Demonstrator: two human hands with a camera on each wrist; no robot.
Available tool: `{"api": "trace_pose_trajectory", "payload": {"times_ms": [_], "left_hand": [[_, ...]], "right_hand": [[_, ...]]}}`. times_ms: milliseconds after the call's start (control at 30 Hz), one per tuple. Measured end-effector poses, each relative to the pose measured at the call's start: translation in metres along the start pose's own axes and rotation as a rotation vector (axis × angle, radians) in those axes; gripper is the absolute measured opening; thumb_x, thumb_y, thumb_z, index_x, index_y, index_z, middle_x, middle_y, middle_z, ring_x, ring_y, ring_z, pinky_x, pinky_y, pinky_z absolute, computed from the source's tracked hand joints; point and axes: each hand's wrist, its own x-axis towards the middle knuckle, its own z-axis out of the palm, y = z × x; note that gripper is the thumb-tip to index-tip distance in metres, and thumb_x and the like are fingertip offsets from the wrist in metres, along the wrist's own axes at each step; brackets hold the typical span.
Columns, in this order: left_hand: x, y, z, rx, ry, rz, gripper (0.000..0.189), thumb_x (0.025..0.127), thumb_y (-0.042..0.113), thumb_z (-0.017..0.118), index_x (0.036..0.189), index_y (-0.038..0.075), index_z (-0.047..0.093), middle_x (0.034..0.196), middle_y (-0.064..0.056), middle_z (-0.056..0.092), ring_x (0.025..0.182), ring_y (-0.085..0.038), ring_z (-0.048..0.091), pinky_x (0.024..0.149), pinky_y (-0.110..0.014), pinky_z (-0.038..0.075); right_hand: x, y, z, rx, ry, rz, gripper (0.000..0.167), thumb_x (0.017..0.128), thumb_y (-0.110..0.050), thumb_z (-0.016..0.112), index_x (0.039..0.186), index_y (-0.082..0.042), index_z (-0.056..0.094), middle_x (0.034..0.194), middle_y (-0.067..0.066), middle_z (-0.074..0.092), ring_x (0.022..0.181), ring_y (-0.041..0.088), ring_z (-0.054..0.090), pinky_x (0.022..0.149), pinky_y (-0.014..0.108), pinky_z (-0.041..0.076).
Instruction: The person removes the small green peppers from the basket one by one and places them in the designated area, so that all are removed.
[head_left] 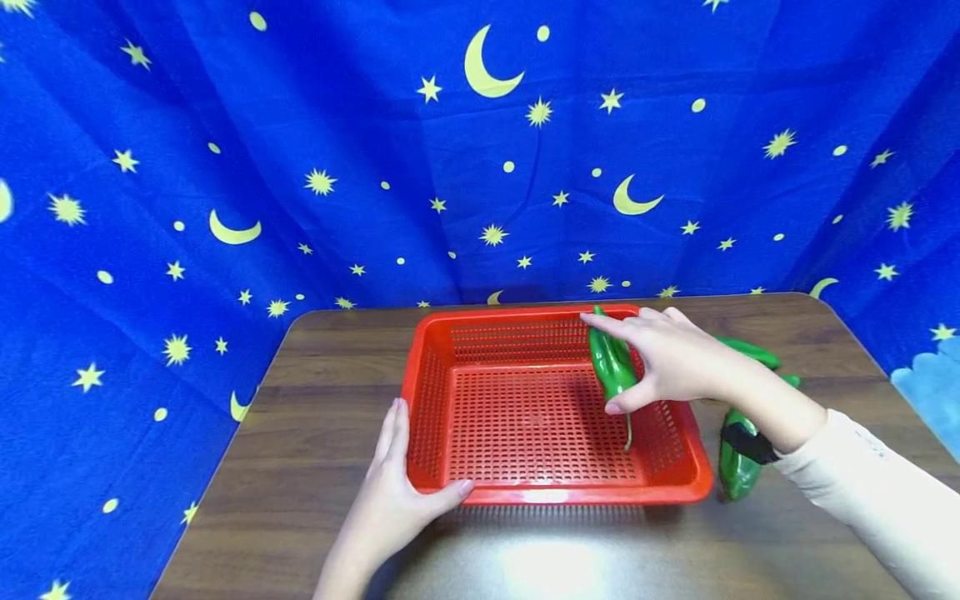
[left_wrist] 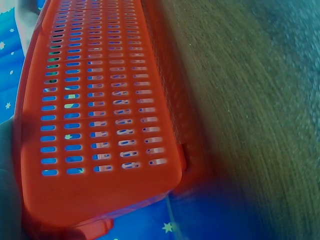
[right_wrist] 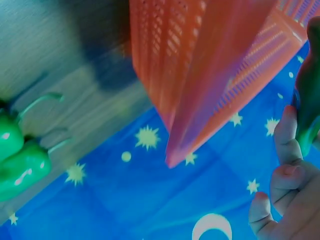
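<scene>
My right hand point(head_left: 667, 354) pinches a long green pepper point(head_left: 611, 358) between thumb and fingers, over the right part of a red plastic basket point(head_left: 543, 497). The pepper's thin stem points down toward the basket's front. In the right wrist view, part of this pepper point(right_wrist: 307, 90) shows dark at the edge beside curled fingers point(right_wrist: 287, 132). My left hand point(head_left: 401, 492) holds the basket's front left corner, with the thumb on the front rim and the fingers along the left side. Perforated basket wall point(left_wrist: 100, 115) fills much of the left wrist view.
More green peppers point(head_left: 741, 471) lie on the wooden table point(head_left: 300, 467) right of the basket, partly hidden by my right forearm. Two with stems point(right_wrist: 22, 172) show in the right wrist view. A blue cloth point(head_left: 375, 125) with yellow moons and stars hangs behind the table.
</scene>
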Motion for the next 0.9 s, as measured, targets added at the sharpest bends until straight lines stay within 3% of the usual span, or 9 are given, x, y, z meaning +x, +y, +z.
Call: {"api": "trace_pose_trajectory", "payload": {"times_ms": [200, 367, 633, 900], "left_hand": [[0.001, -0.001, 0.000, -0.003, -0.006, -0.002, 0.131, 0.065, 0.067, 0.082, 0.161, 0.018, 0.007, 0.168, -0.006, 0.004, 0.149, -0.036, 0.024, 0.115, -0.056, 0.033], [0.000, -0.002, 0.000, -0.012, -0.015, -0.028, 0.130, 0.066, 0.065, 0.083, 0.161, 0.018, 0.008, 0.168, -0.006, 0.004, 0.149, -0.037, 0.026, 0.115, -0.057, 0.033], [-0.002, -0.003, -0.001, 0.001, -0.005, -0.021, 0.131, 0.066, 0.064, 0.083, 0.161, 0.014, 0.008, 0.168, -0.010, 0.006, 0.148, -0.039, 0.027, 0.114, -0.057, 0.033], [-0.001, 0.001, 0.000, -0.005, -0.019, -0.023, 0.131, 0.066, 0.067, 0.081, 0.161, 0.017, 0.006, 0.168, -0.009, 0.005, 0.149, -0.039, 0.026, 0.114, -0.059, 0.034]], "right_hand": [[-0.020, 0.012, -0.015, -0.023, 0.047, 0.014, 0.115, 0.059, -0.077, 0.077, 0.153, -0.023, 0.039, 0.064, -0.011, 0.045, 0.076, 0.012, 0.039, 0.071, 0.031, 0.027], [-0.044, 0.029, -0.024, -0.031, 0.048, 0.089, 0.116, 0.059, -0.077, 0.078, 0.154, -0.025, 0.037, 0.064, -0.010, 0.043, 0.076, 0.012, 0.037, 0.068, 0.030, 0.024], [-0.089, 0.067, -0.018, -0.109, 0.047, 0.174, 0.117, 0.058, -0.074, 0.080, 0.155, -0.025, 0.035, 0.065, -0.009, 0.043, 0.070, 0.011, 0.037, 0.064, 0.028, 0.026], [-0.122, 0.093, -0.005, -0.034, 0.000, 0.260, 0.120, 0.058, -0.064, 0.086, 0.156, -0.021, 0.031, 0.065, -0.005, 0.043, 0.074, 0.014, 0.035, 0.056, 0.023, 0.028]]}}
